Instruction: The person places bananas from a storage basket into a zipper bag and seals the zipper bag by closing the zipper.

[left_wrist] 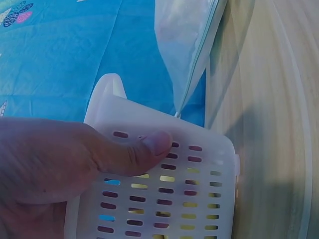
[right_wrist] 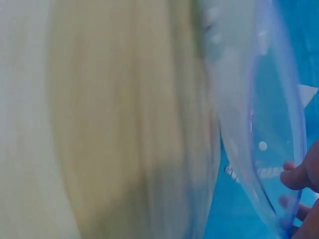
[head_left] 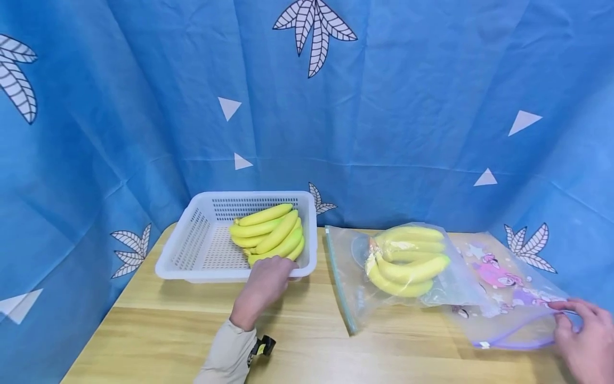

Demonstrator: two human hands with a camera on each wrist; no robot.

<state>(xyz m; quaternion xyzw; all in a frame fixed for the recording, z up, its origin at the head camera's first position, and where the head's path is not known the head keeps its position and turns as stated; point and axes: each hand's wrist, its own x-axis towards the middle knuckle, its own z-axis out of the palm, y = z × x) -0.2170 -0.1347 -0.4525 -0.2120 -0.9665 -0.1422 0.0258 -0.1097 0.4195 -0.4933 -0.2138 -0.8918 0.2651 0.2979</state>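
A white plastic basket [head_left: 206,274] stands at the left of the table with yellow bananas [head_left: 275,237] in its right half. My left hand [head_left: 267,288] grips its front rim; in the left wrist view the thumb lies against the slotted outer wall [left_wrist: 149,204], while the other fingers are hidden. At the far right, my right hand [head_left: 587,336] pinches the purple-edged mouth of a clear zip bag [head_left: 503,280] printed with pink cartoon figures. The right wrist view shows that bag's mouth [right_wrist: 274,124] gaping, with fingers at its edge.
Between basket and printed bag lies another clear zip bag [head_left: 342,266] with a green-blue seal, holding a bunch of bananas [head_left: 412,269]; it overlaps the printed bag. A blue patterned curtain [head_left: 384,117] hangs behind the wooden table [head_left: 384,352] and at its sides.
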